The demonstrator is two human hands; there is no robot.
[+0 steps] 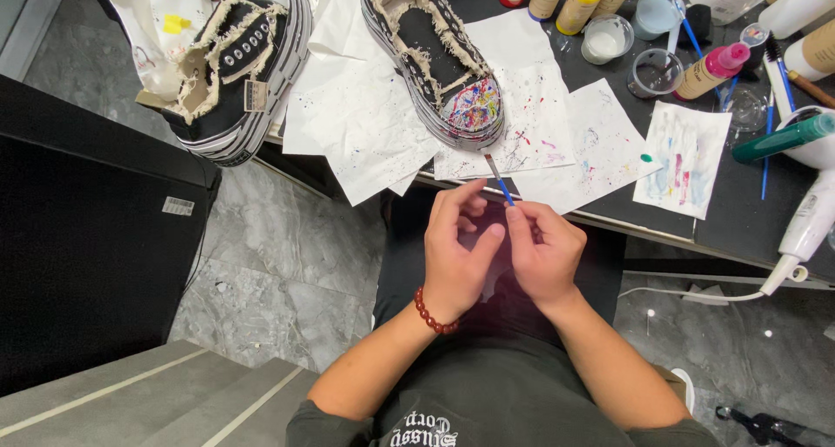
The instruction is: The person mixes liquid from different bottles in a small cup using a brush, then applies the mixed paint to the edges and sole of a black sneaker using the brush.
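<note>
- Nearest the camera are the person's dark shirt (487, 403) and two bare forearms, which meet over the lap.
- The left hand (457, 247) wears a red bead bracelet (432, 312) at the wrist; its fingers curl loosely, the thumb lies against the right hand, and it pinches nothing that can be seen.
- The right hand (546, 251) has its grip pressed together on the blue handle of a thin paintbrush (499, 182), pinching it between thumb and fingertips.
- The paintbrush points up and away from the body, its bristle tip just in front of the edge of the surface (731, 212) and just short of the paper there.
- On the surface straight ahead lies a black shoe (430, 51) with frayed cream edging; its toe is spattered with many colours.
- That shoe rests on white paper sheets (365, 125) flecked with paint.
- A second black shoe (239, 64) of the same kind stands to the left, at the corner of the surface, its toe without spatter.
- To the right lies a small sheet with paint smears (687, 156), with paint bottles (709, 71) and small clear cups (654, 71) behind it.
- A white hair dryer (813, 212) lies at the far right edge.
- Below is a grey stone floor (278, 273).
</note>
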